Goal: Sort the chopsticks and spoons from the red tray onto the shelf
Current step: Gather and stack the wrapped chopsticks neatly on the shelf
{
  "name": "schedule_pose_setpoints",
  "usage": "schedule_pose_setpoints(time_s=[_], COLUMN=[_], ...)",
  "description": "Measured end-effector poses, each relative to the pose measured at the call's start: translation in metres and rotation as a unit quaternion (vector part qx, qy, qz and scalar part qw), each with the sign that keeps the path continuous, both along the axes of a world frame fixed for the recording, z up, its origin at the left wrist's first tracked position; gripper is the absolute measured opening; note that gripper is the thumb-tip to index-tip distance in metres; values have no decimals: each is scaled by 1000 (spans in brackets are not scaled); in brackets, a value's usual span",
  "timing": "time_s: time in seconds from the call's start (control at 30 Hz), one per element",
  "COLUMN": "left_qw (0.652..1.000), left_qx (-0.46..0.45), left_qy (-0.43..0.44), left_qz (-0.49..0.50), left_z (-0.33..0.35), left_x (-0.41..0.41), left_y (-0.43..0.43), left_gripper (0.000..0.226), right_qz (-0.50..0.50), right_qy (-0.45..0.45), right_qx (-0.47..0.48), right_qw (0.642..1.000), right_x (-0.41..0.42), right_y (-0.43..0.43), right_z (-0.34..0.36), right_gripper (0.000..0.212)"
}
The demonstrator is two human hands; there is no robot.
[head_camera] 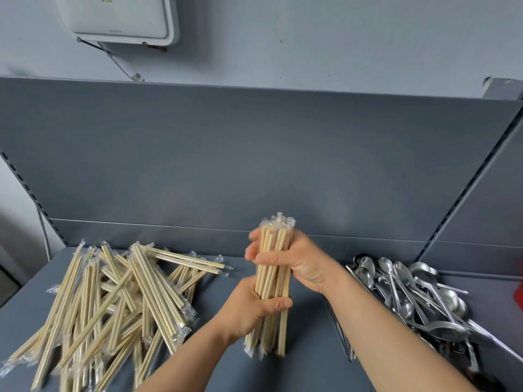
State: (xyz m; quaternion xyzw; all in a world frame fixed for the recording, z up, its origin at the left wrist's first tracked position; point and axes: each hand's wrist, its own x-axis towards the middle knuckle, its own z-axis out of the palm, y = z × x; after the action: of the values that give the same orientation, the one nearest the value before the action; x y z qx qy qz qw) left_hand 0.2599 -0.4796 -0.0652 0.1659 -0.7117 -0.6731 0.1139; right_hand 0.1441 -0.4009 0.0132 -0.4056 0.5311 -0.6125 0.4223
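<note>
Both hands hold one upright bundle of plastic-wrapped wooden chopsticks [273, 278] above the grey shelf [311, 372]. My left hand [252, 306] grips its lower half; my right hand [285, 261] grips the upper half, fingers curled round it. The bundle's bottom ends sit near the shelf surface; whether they touch it I cannot tell. A loose pile of wrapped chopsticks [113, 301] lies on the shelf to the left. A heap of metal spoons [418, 298] lies at the right. Of the red tray [520, 287] only a sliver shows at the far right edge.
The shelf's grey back panel [254, 165] rises behind everything, with slotted uprights at both sides. A thin metal divider [343, 335] runs between the middle section and the spoons. A white device [119, 18] hangs on the wall above.
</note>
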Motion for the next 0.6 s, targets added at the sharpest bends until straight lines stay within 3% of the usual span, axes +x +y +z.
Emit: schedule_pose_setpoints(time_s=[0.07, 0.17, 0.27, 0.43, 0.5, 0.6], left_qw=[1000, 999, 999, 994, 995, 978], left_qx=[-9, -15, 38, 94, 48, -136], left_qy=[-6, -18, -24, -53, -85, -127], left_qz=[-7, -22, -23, 5, 30, 89], left_z=[-1, -4, -11, -21, -25, -34], left_x=[0, 3, 5, 8, 10, 16], left_y=[3, 7, 13, 14, 12, 5], left_gripper=[19, 26, 17, 27, 39, 51], right_qz=[-38, -57, -96, -120, -128, -141], right_qy=[-47, -74, -97, -101, -78, -41], right_qx=[-40, -44, -16, 43, 75, 111], right_qw=[997, 995, 990, 987, 986, 983], right_x=[-5, -4, -3, -9, -9, -11], right_y=[-2, -4, -6, -13, -17, -24], right_z=[8, 7, -4, -28, -44, -68], right_gripper=[43, 26, 13, 34, 33, 26])
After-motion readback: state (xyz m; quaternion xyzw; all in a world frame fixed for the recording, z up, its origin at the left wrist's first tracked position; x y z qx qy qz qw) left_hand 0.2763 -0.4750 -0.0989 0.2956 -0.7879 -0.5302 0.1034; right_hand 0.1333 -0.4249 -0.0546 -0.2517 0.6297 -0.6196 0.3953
